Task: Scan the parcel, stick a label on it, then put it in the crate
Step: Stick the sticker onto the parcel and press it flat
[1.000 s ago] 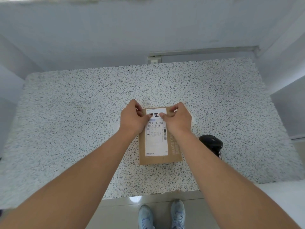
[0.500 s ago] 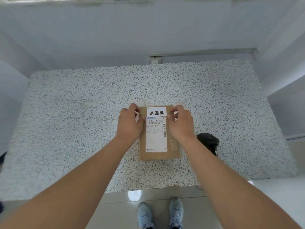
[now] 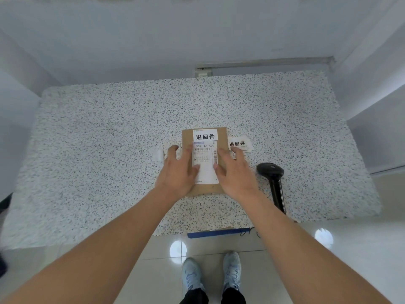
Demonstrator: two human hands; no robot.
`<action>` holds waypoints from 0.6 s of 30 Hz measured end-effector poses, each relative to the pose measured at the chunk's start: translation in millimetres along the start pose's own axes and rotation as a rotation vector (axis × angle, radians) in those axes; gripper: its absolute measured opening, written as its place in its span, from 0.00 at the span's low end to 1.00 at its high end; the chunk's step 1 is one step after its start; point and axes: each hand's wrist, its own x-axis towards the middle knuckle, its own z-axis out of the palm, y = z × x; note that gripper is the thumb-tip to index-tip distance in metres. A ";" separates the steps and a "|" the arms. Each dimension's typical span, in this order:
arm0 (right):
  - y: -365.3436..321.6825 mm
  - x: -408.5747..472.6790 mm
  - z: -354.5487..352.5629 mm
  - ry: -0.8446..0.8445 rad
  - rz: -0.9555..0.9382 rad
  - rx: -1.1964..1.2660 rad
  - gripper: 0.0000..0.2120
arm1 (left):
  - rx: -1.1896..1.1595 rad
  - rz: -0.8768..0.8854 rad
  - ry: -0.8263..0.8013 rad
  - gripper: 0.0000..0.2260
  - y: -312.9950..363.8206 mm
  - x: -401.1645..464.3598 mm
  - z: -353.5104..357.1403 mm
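Observation:
A flat brown cardboard parcel [image 3: 221, 137] lies on the speckled table [image 3: 109, 139] in front of me. A white label with black characters [image 3: 205, 135] sits stuck on its far end, above a printed shipping label [image 3: 206, 159]. My left hand [image 3: 178, 170] rests flat over the parcel's left side, fingers spread. My right hand [image 3: 233, 172] lies flat over its right side, fingers spread. Neither hand grips anything. No crate is in view.
More white labels with the same characters [image 3: 238, 144] lie on the table just right of the parcel. A black handheld scanner [image 3: 271, 174] lies further right near the front edge. A small white strip [image 3: 158, 155] lies left of my left hand. Walls enclose the table.
Both hands have slid from the parcel's far end, where they pressed the label, down toward me and now lie flat. The label stays stuck on the parcel.

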 end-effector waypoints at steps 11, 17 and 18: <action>-1.4 -36.6 17.3 -0.052 0.019 0.100 0.30 | -0.019 0.049 -0.121 0.34 -12.7 -34.7 24.8; -5.8 -43.5 18.6 -0.034 0.045 0.183 0.32 | -0.123 0.070 -0.173 0.36 -11.2 -36.3 25.7; -7.6 -44.9 17.3 -0.033 0.047 0.190 0.32 | -0.130 0.077 -0.169 0.36 -10.9 -37.3 24.0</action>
